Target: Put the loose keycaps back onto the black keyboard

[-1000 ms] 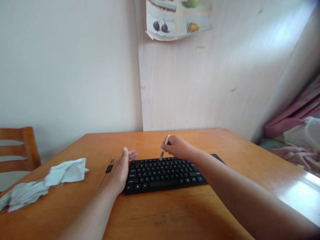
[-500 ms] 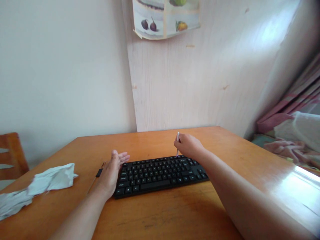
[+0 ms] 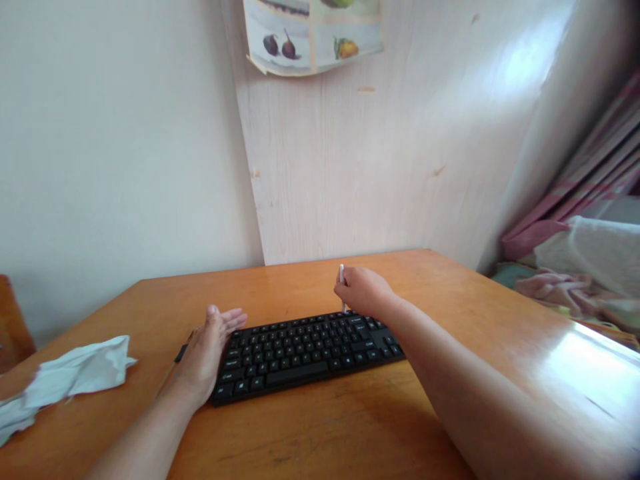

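Observation:
A black keyboard (image 3: 295,353) lies on the wooden table, slightly angled. My left hand (image 3: 205,350) rests on edge against its left end, fingers stretched out and holding nothing. Over the back edge of the keyboard, toward its right part, my right hand (image 3: 365,290) is closed around a slim white stick-like tool (image 3: 342,275). It stands nearly upright, its lower tip at the top row of keys. What kind of tool it is I cannot make out. My right hand and forearm cover the keyboard's far right portion.
A crumpled white cloth (image 3: 83,369) lies on the table (image 3: 310,433) at the left. Partly behind my left hand are a small black piece (image 3: 181,353) and a thin stick or cord. A wall stands behind the table; a chair (image 3: 13,327) is at far left.
The whole view has shifted, so the table, keyboard and hands appear further left. The white tool has tilted slightly, its tip still at the top row. My left hand keeps its place against the keyboard.

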A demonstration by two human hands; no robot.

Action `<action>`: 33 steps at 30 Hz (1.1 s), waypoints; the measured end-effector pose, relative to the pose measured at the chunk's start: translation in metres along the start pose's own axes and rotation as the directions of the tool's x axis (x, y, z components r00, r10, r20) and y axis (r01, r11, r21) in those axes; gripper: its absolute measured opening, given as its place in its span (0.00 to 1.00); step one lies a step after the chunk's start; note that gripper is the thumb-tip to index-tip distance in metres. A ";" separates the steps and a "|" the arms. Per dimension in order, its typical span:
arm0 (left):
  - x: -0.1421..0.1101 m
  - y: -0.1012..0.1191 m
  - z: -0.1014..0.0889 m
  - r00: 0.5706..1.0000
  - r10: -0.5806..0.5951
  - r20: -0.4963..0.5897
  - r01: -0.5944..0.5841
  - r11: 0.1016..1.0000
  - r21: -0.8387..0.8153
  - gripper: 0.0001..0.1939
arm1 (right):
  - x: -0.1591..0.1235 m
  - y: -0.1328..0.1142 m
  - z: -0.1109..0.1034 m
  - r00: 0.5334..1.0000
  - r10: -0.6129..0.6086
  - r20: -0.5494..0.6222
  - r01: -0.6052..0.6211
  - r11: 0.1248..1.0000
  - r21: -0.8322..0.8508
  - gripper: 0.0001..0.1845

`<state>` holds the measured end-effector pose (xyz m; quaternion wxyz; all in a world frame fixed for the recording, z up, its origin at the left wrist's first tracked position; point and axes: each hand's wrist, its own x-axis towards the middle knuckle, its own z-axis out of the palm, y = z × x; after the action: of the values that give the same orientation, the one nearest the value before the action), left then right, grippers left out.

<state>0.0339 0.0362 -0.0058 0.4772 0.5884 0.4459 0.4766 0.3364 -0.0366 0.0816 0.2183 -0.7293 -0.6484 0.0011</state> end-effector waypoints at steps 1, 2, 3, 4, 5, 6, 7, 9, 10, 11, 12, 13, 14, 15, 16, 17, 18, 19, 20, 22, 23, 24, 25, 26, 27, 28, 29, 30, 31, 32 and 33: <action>0.000 0.000 0.000 1.000 -0.006 0.000 0.005 1.000 -0.003 0.39 | 0.001 0.001 0.000 1.000 -0.007 -0.001 0.007 1.000 0.021 0.10; -0.001 0.001 0.000 1.000 -0.008 0.000 0.008 1.000 -0.004 0.39 | 0.001 0.001 0.001 1.000 -0.024 0.013 0.023 0.997 0.070 0.11; -0.001 0.001 0.001 1.000 -0.009 0.001 0.009 1.000 -0.003 0.39 | 0.002 0.002 0.002 0.998 -0.048 0.036 0.043 0.991 0.130 0.11; -0.001 0.002 0.001 1.000 -0.008 0.002 0.008 1.000 0.000 0.39 | 0.002 0.002 0.004 0.995 -0.074 0.059 0.062 0.981 0.186 0.11; -0.001 0.002 0.001 1.000 -0.009 0.004 0.009 1.000 0.003 0.39 | 0.003 0.003 0.005 0.993 -0.093 0.073 0.075 0.972 0.223 0.10; -0.001 0.002 0.001 1.000 -0.010 0.007 0.010 1.000 0.005 0.39 | 0.003 0.004 0.006 0.992 -0.101 0.080 0.080 0.969 0.233 0.10; -0.001 0.003 0.001 1.000 -0.011 0.008 0.011 1.000 0.005 0.40 | 0.003 0.006 0.006 0.991 -0.098 0.086 0.078 0.973 0.216 0.10; -0.001 0.003 0.001 1.000 -0.018 0.012 0.018 1.000 0.002 0.40 | 0.004 0.010 0.003 0.996 -0.050 0.078 0.040 0.992 0.120 0.09; -0.001 0.003 0.001 1.000 -0.019 0.013 0.019 1.000 0.002 0.40 | 0.004 0.011 0.002 0.998 -0.009 0.056 0.005 0.998 0.061 0.09; -0.001 0.003 0.001 1.000 -0.020 0.014 0.020 1.000 0.005 0.40 | 0.005 0.013 0.000 0.999 0.030 0.030 -0.030 0.999 0.013 0.08; -0.001 0.004 0.001 1.000 -0.020 0.011 0.020 1.000 0.010 0.40 | 0.005 0.014 -0.002 0.998 0.059 0.005 -0.059 0.998 -0.013 0.07; -0.002 0.004 0.001 1.000 -0.020 0.009 0.020 1.000 0.015 0.40 | 0.005 0.014 -0.003 0.997 0.076 -0.014 -0.076 0.997 -0.013 0.06; -0.002 0.004 0.002 1.000 -0.020 0.006 0.020 1.000 0.020 0.40 | 0.006 0.014 -0.004 0.997 0.074 -0.021 -0.074 0.997 0.016 0.06; -0.002 0.005 0.002 1.000 -0.019 0.003 0.019 1.000 0.022 0.40 | 0.006 0.014 -0.003 0.998 0.059 -0.013 -0.058 0.996 0.064 0.07; -0.002 0.005 0.002 1.000 -0.020 0.001 0.020 1.000 0.019 0.40 | 0.006 0.013 -0.002 0.999 0.033 0.009 -0.034 0.992 0.121 0.08; -0.002 0.005 0.002 1.000 -0.022 -0.002 0.022 1.000 0.012 0.40 | 0.007 0.012 -0.001 0.999 0.005 0.034 -0.011 0.984 0.177 0.08; -0.002 0.006 0.002 1.000 -0.025 -0.003 0.025 1.000 0.001 0.40 | 0.007 0.012 0.001 0.998 -0.024 0.056 0.011 0.975 0.223 0.08; -0.002 0.006 0.002 1.000 -0.028 -0.003 0.028 1.000 -0.009 0.39 | 0.007 0.012 0.002 0.996 -0.049 0.070 0.029 0.967 0.254 0.08; -0.003 0.006 0.002 1.000 -0.031 -0.003 0.031 0.999 -0.016 0.39 | 0.007 0.012 0.003 0.995 -0.066 0.078 0.042 0.962 0.269 0.07; -0.003 0.007 0.002 0.999 -0.031 -0.005 0.031 0.999 -0.022 0.39 | 0.008 0.016 0.004 0.994 -0.070 0.087 0.046 0.967 0.251 0.07; -0.003 0.008 0.003 1.000 -0.029 -0.007 0.029 0.999 -0.021 0.39 | 0.008 0.018 0.003 0.994 -0.056 0.090 0.035 0.974 0.222 0.07; -0.003 0.008 0.003 1.000 -0.027 -0.007 0.027 0.999 -0.019 0.39 | 0.009 0.021 0.002 0.995 -0.034 0.092 0.017 0.983 0.183 0.08; -0.003 0.009 0.003 1.000 -0.025 -0.009 0.025 1.000 -0.018 0.39 | 0.009 0.023 0.000 0.996 -0.008 0.092 -0.005 0.991 0.137 0.08; -0.003 0.009 0.003 1.000 -0.025 -0.010 0.024 1.000 -0.017 0.39 | 0.010 0.026 -0.002 0.996 0.015 0.088 -0.023 0.995 0.093 0.08; -0.003 0.009 0.003 1.000 -0.026 -0.011 0.025 1.000 -0.015 0.39 | 0.010 0.028 -0.003 0.996 0.036 0.081 -0.040 0.998 0.054 0.08; -0.003 0.009 0.003 1.000 -0.028 -0.012 0.027 1.000 -0.013 0.39 | 0.011 0.030 -0.005 0.996 0.051 0.075 -0.052 0.998 0.022 0.08; -0.003 0.009 0.003 0.999 -0.032 -0.012 0.032 0.999 -0.012 0.39 | 0.011 0.031 -0.007 0.995 0.062 0.074 -0.062 0.998 -0.003 0.07; -0.003 0.009 0.003 0.999 -0.036 -0.014 0.036 0.999 -0.013 0.39 | 0.011 0.032 -0.008 0.994 0.070 0.079 -0.068 0.997 -0.023 0.07; -0.003 0.008 0.002 0.999 -0.041 -0.014 0.040 0.999 -0.013 0.39 | 0.011 0.033 -0.010 0.993 0.079 0.085 -0.075 0.996 -0.040 0.07; -0.003 0.008 0.002 0.999 -0.043 -0.013 0.043 0.999 -0.013 0.39 | 0.011 0.033 -0.012 0.992 0.088 0.092 -0.083 0.995 -0.054 0.08; -0.003 0.008 0.002 0.999 -0.043 -0.011 0.043 0.999 -0.010 0.39 | 0.011 0.033 -0.013 0.990 0.098 0.097 -0.092 0.994 -0.067 0.08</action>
<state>0.0360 0.0318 0.0017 0.4878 0.5736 0.4589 0.4717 0.3734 -0.0325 0.0860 0.1623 -0.7648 -0.6228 0.0279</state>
